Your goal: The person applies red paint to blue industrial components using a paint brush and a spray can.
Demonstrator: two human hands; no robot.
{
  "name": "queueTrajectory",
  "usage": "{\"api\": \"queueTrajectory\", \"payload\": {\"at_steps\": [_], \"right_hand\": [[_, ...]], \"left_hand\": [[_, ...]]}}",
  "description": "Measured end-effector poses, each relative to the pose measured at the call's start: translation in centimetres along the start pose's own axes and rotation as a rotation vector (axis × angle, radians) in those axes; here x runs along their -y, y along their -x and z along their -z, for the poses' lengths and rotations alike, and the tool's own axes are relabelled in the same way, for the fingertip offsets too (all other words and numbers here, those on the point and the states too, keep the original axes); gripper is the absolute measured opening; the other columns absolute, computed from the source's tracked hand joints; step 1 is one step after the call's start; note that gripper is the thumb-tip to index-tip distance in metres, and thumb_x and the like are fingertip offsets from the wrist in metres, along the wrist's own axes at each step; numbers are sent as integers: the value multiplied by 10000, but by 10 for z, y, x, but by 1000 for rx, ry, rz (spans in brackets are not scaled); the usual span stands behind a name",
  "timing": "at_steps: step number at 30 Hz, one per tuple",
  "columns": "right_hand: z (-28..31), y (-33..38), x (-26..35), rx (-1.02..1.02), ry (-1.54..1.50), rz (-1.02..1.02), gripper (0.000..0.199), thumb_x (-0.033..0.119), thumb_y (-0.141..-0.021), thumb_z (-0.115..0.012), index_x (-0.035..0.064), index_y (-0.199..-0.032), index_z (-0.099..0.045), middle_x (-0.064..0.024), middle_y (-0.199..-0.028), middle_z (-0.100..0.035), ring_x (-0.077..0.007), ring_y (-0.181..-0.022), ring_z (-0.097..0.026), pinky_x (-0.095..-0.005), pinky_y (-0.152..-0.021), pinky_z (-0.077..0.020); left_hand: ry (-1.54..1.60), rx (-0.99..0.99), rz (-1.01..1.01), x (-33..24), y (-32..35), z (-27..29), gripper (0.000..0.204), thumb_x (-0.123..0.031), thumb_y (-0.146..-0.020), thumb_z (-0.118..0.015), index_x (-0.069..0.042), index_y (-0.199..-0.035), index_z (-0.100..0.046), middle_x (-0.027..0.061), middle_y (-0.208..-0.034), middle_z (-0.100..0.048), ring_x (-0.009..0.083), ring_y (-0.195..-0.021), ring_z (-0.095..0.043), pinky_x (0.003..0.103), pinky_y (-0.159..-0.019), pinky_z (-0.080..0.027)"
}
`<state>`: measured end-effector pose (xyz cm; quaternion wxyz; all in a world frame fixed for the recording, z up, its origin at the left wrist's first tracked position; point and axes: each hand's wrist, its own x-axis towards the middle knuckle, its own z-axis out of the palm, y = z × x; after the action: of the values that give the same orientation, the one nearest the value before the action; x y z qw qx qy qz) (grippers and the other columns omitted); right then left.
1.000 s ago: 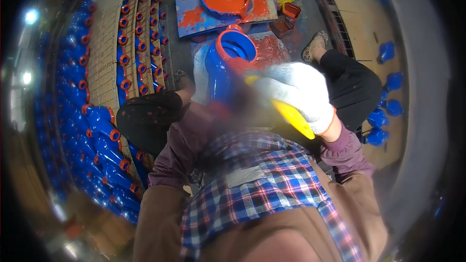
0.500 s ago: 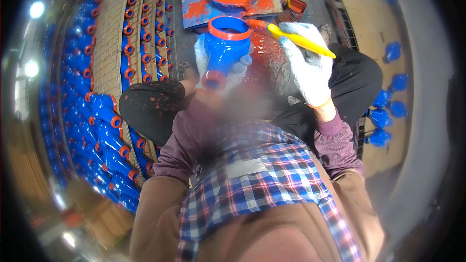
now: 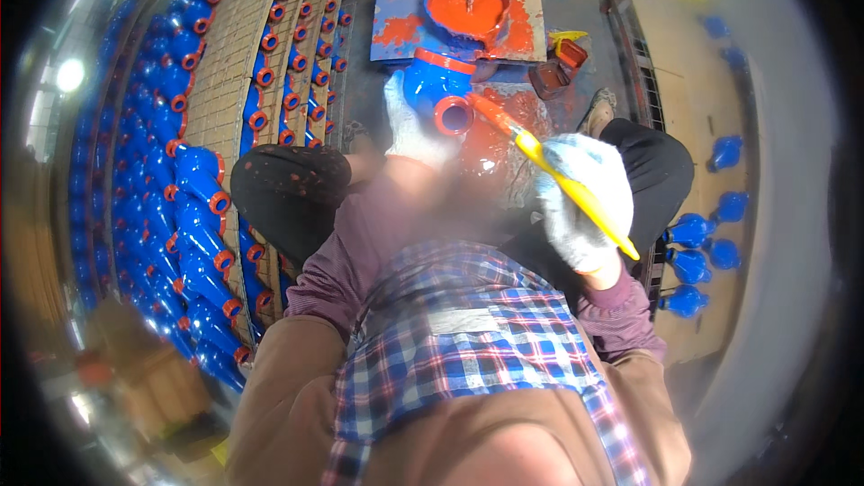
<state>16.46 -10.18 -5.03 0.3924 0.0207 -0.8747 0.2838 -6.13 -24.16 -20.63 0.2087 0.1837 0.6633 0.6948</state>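
Observation:
My left hand (image 3: 412, 133), in a white glove, is closed round a glossy blue funnel-shaped fitting (image 3: 427, 86). Its wide end has an orange-red rim and points away from me; the narrow end's red ring (image 3: 453, 115) faces up toward me. In my gloved right hand (image 3: 594, 178) is a paintbrush (image 3: 529, 144) with a yellow handle. The brush's red-coated bristles lie beside the narrow ring, touching it or nearly so. Beyond the fitting, a round basin (image 3: 429, 11) of orange-red paint, a stick standing in it, rests on a paint-smeared board (image 3: 391, 0).
Racks of red-rimmed blue fittings (image 3: 202, 207) crowd the left side. On the right, several blue fittings (image 3: 688, 265) lie on a tan board (image 3: 693, 126). A small paint-stained container (image 3: 549, 81) sits right of the basin's board. Red paint (image 3: 490, 162) covers the surface between my legs.
My left hand has turned the fitting so its narrow end faces up and right. The brush has gone from the wide rim to the narrow ring, my right hand lowering with it.

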Motion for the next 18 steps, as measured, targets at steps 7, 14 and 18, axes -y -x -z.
{"api": "queueTrajectory", "payload": {"at_steps": [7,14,18], "right_hand": [[-37,2,4,-147,-239,-58,321,-15,-791,-805,15,-1100,-726,-146,-994,-731,-334,-902,-691,-381,-778,-555],[-11,6,-2,19,-94,19,276,49,-798,-799,68,-1061,-715,-147,-939,-699,-333,-784,-682,-386,-672,-545],[4,0,-12,-163,1,-50,193,39,-867,-749,37,-1057,-714,-143,-991,-706,-321,-908,-679,-400,-803,-542]], "left_hand": [[606,-127,184,4,-3,-1,615,-714,-932,-432,-186,-1204,-591,81,-1102,-655,265,-947,-644,457,-837,-585],[1092,-114,310,-39,-1,-11,541,-661,-933,-487,-179,-1155,-594,69,-1008,-668,267,-844,-664,434,-761,-608],[1278,-23,426,-70,7,3,622,-653,-915,-562,-132,-1253,-598,134,-1080,-680,323,-880,-687,461,-756,-633]]}}
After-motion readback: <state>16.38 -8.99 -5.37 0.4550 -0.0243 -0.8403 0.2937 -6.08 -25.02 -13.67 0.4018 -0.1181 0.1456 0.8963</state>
